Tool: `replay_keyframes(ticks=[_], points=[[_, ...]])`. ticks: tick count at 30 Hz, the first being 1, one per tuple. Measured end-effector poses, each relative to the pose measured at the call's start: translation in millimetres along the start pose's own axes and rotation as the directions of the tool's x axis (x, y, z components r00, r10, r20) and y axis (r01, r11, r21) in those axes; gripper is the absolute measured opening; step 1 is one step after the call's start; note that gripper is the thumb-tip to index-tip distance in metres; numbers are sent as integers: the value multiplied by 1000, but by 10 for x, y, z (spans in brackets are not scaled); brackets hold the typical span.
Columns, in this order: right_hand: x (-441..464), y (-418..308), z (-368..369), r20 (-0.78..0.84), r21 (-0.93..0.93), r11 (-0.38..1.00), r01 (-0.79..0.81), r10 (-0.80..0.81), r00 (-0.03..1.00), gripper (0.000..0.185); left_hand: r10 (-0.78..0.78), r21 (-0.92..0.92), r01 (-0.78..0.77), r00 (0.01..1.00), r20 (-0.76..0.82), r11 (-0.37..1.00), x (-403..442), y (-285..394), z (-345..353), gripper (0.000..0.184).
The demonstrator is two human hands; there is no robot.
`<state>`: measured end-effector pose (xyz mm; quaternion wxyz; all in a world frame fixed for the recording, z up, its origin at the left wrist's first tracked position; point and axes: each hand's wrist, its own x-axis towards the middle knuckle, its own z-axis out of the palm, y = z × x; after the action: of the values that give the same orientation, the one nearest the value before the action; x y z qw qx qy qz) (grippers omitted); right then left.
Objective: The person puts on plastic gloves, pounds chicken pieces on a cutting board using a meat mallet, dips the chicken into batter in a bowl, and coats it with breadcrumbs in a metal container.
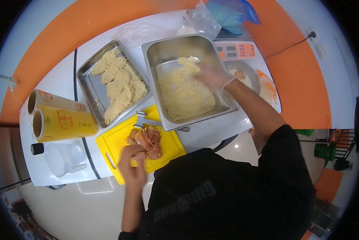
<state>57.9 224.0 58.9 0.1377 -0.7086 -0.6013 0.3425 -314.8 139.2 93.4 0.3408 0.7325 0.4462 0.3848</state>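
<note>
Reaching into the deep steel pan [175, 47], the gloved right hand [214, 79] blurs over loose, light-looking crumbs [185, 98]; the left hand [132, 163] curls by raw meat [148, 141] on the yellow board [111, 143]. Whether either grips, I can't tell. That meat looks soft and slippery, best held around its thick middle.

Pan [167, 48] mid-table, crumbs [187, 96] in it; left of it I've got the tray [93, 92], breaded pieces [121, 80] inside. Film rolls [69, 124] left of tray, pitcher [61, 158] in front of rolls. Cutting board [109, 148] before tray and pan, meat [147, 140] on it, mallet [147, 122] just behind meat. To my right, bowl [256, 84] beside pan, scale [229, 51] behind bowl
</note>
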Motion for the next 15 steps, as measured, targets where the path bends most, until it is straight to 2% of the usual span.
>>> replay_keyframes(ticks=[1,2,4,5,7,8,9,11,13,14,15], points=[[48,291,175,33,-367,929,42,-32,999,60,-83,19,87,984,-155,996,-131,-370,-134,12],[100,539,330,294,-619,759,199,-11,956,57,-145,-21,145,948,-285,989,-217,-633,-252,16],[218,717,575,564,-763,453,461,117,818,52,-238,-9,265,851,-467,964,-442,-1156,-486,21],[265,699,702,607,-761,388,520,145,781,49,-273,13,328,805,-527,944,-546,-1378,-576,23],[293,729,847,502,-782,454,427,51,864,46,-323,14,430,700,-637,903,-710,-1721,-714,25],[291,755,895,313,-759,587,280,-48,948,45,-302,51,437,696,-651,898,-771,-1891,-783,26],[285,765,908,95,-686,713,145,-110,989,44,-281,85,444,693,-664,892,-821,-2065,-840,27],[378,661,807,37,-446,894,33,-19,999,44,-267,120,459,688,-675,880,-886,-2408,-915,30],[445,584,682,-31,-336,942,-14,3,1000,44,-281,124,483,678,-679,867,-887,-2641,-963,32],[451,574,630,-79,-358,934,-8,-22,997,44,-274,222,533,696,-664,817,-873,-2698,-1000,32],[459,603,596,-133,-358,933,17,-69,989,44,-299,241,562,700,-649,791,-861,-2751,-1020,32]])
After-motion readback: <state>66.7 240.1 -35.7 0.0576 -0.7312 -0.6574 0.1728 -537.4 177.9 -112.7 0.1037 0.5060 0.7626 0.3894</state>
